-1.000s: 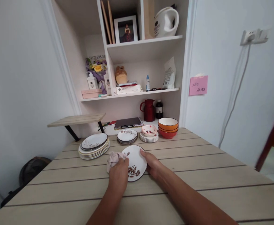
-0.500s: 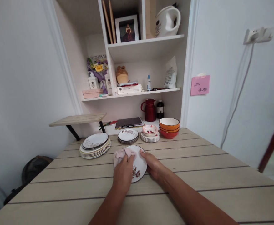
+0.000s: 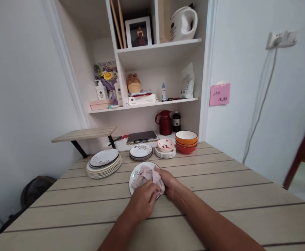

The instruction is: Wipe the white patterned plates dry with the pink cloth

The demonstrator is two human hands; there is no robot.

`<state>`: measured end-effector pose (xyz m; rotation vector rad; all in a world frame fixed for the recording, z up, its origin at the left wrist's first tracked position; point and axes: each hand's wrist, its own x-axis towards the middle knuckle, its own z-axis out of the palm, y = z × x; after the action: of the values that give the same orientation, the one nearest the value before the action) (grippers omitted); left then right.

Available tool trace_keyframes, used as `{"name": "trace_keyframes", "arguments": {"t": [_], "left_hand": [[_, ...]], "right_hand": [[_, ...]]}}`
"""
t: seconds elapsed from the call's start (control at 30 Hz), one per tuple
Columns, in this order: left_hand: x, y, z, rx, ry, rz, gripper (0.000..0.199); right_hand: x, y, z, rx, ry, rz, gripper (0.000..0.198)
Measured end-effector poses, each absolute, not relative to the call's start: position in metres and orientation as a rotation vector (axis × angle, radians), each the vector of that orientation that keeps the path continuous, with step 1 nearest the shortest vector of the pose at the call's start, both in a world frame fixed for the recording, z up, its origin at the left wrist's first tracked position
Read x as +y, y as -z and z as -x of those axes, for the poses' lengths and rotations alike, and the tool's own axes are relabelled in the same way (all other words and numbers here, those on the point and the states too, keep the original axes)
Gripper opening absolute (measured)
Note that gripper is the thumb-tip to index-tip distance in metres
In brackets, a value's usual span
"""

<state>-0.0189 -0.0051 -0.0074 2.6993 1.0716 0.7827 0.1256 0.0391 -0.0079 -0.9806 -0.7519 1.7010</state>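
A white plate (image 3: 133, 177) with a dark rim and a floral print faces up just above or on the table in front of me; I cannot tell if it touches. My right hand (image 3: 168, 182) grips its right edge. A crumpled pinkish-grey cloth (image 3: 147, 175) is pressed onto the plate's face by my left hand (image 3: 145, 198), whose fingers are closed on it. The cloth covers the plate's middle and right side. Beyond the plate stands a short stack of dark-rimmed plates (image 3: 141, 151).
At the left is a taller plate stack (image 3: 104, 164). Small plates topped by a square bowl (image 3: 165, 146) and stacked orange and red bowls (image 3: 186, 142) stand at the back right. A raised wooden shelf (image 3: 83, 134), a closed laptop (image 3: 141, 137) and a red jug (image 3: 165, 122) are behind.
My left hand has slid the cloth rightward across the plate, baring its left side. My right hand keeps its hold on the edge. The view has shifted slightly.
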Motion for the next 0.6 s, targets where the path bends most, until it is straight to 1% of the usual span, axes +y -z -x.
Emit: {"name": "trace_keyframes", "arguments": {"t": [0.1, 0.17, 0.33, 0.4, 0.47, 0.6], "left_hand": [[-0.008, 0.008, 0.015, 1.074, -0.805, -2.699, 0.018], [-0.006, 0.009, 0.015, 1.134, -0.833, -2.666, 0.021], [0.005, 0.018, 0.017, 1.354, -1.013, -2.532, 0.057], [0.008, 0.020, 0.017, 1.443, -1.039, -2.483, 0.063], [0.009, 0.020, 0.016, 1.547, -0.989, -2.431, 0.060], [0.010, 0.013, 0.019, 1.695, -0.795, -2.412, 0.036]], "right_hand": [[0.040, 0.008, -0.126, -0.774, -1.701, 0.984, 0.032], [0.041, 0.010, -0.126, -0.778, -1.691, 0.999, 0.033], [0.044, 0.014, -0.125, -0.795, -1.682, 0.981, 0.033], [0.043, 0.014, -0.125, -0.808, -1.665, 0.970, 0.032], [0.042, 0.014, -0.125, -0.812, -1.648, 0.981, 0.032], [0.042, 0.015, -0.126, -0.807, -1.651, 1.025, 0.033]]}}
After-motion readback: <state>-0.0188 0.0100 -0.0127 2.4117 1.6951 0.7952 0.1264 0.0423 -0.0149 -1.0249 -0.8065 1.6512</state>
